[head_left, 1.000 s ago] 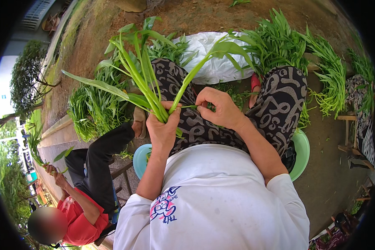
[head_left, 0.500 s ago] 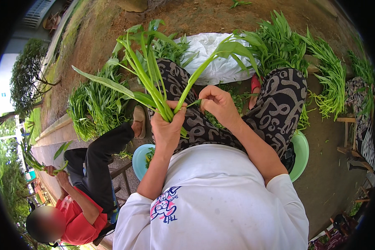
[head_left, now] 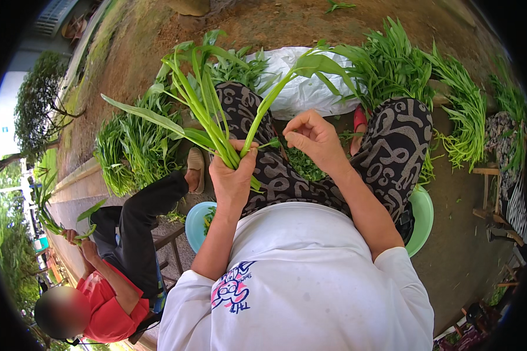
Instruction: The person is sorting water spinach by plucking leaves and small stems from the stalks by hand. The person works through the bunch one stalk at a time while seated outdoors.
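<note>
Stalks of leafy greens [head_left: 214,131] slant above the lap [head_left: 287,188], clasped near their bases in the left hand [head_left: 231,178], presumably so leaves [head_left: 145,119] spread freely; the right hand [head_left: 317,145], half-open, appears empty just beside.

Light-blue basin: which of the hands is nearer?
Left. The left hand, gripping leafy green stems, is up and right of the light-blue basin in view; the right hand is farther right and higher.
</note>
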Demonstrator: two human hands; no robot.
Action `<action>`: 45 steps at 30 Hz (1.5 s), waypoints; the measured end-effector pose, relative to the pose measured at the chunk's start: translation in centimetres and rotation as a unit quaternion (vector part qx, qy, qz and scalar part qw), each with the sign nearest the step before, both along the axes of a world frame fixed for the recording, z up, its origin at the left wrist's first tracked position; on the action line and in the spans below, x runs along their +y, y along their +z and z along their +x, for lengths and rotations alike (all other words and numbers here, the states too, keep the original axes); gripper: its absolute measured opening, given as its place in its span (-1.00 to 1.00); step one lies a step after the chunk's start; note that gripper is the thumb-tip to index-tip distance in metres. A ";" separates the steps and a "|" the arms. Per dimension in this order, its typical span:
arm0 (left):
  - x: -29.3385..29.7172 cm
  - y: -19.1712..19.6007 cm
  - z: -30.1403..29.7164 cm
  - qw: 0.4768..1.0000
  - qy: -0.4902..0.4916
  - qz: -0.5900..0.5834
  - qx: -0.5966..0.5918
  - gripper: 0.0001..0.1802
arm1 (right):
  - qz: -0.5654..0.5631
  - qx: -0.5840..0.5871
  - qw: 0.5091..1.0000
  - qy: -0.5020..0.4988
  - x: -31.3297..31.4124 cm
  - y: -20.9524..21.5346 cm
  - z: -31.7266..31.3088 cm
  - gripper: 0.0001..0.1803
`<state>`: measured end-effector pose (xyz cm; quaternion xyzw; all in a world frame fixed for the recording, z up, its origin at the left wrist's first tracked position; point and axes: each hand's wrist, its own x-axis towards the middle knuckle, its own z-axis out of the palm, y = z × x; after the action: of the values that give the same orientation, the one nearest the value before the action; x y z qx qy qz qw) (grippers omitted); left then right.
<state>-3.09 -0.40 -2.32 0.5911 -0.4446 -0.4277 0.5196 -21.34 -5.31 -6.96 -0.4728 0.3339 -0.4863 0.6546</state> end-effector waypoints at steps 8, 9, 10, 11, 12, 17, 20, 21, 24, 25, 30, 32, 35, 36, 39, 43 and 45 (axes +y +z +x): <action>0.2 0.0 -0.2 1.000 -0.015 0.000 0.007 -0.94 | -0.192 0.171 0.966 -0.001 0.4 0.9 0.3 -0.81; 0.2 0.0 -0.3 1.000 -0.015 0.003 0.024 -0.94 | -0.203 0.183 0.962 -0.003 0.4 1.0 0.4 -0.80; 0.2 0.0 -0.3 1.000 -0.015 0.004 0.027 -0.94 | -0.214 0.194 0.957 -0.005 0.5 1.1 0.5 -0.80; 0.2 0.0 -0.4 0.999 -0.017 0.005 0.030 -0.94 | -0.224 0.207 0.952 -0.007 0.6 1.1 0.5 -0.79; 0.1 0.0 -0.4 0.999 -0.018 0.006 0.033 -0.94 | -0.238 0.218 0.946 -0.012 0.6 1.1 0.6 -0.79; 0.3 -0.2 -0.4 1.000 -0.026 0.011 -0.008 -0.93 | -0.289 0.273 0.917 -0.026 0.7 0.9 0.9 -0.81; 0.3 -0.2 -0.5 1.000 -0.029 0.011 0.003 -0.93 | -0.289 0.273 0.917 -0.036 0.8 1.0 1.1 -0.82; 0.4 -0.2 -0.6 0.999 -0.030 0.011 0.008 -0.93 | -0.293 0.270 0.916 -0.045 0.8 1.0 1.2 -0.83; 0.3 0.0 -0.7 0.999 -0.032 0.022 -0.007 -0.93 | -0.290 0.252 0.921 -0.061 0.8 0.6 1.3 -0.86; 0.3 -0.1 -0.7 0.999 -0.033 0.020 -0.007 -0.94 | -0.277 0.241 0.928 -0.059 0.8 0.6 1.4 -0.86; 0.3 -0.3 -0.8 0.999 -0.036 0.013 -0.003 -0.94 | -0.241 0.180 0.951 -0.066 0.7 0.3 1.5 -0.90; 0.3 -0.2 -1.0 0.999 -0.035 0.013 0.005 -0.94 | -0.238 0.160 0.955 -0.075 0.6 -0.3 1.6 -0.92; 0.3 -0.3 -1.0 1.000 -0.022 0.016 0.005 -0.94 | -0.043 0.027 0.998 -0.039 0.6 -0.5 1.1 -0.92; 0.3 -0.3 -0.9 1.000 -0.015 0.018 0.003 -0.93 | -0.034 0.028 0.998 -0.048 0.5 -0.4 1.0 -0.91; 0.3 -0.3 -0.8 1.000 -0.021 0.016 0.004 -0.93 | -0.039 0.064 0.995 -0.071 0.0 -0.4 0.3 -0.82; 0.2 -0.1 -0.8 0.999 -0.026 0.023 0.008 -0.93 | -0.260 0.237 0.920 -0.172 -0.7 -0.3 0.4 -0.79; 0.2 -0.2 -0.7 0.999 -0.026 0.022 0.011 -0.93 | -0.199 0.193 0.956 -0.098 -0.1 0.7 0.4 -0.79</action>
<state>-3.76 -0.19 -2.51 0.5856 -0.4444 -0.4574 0.5003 -20.98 -5.41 -6.27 -0.6430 0.3953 -0.5041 0.4196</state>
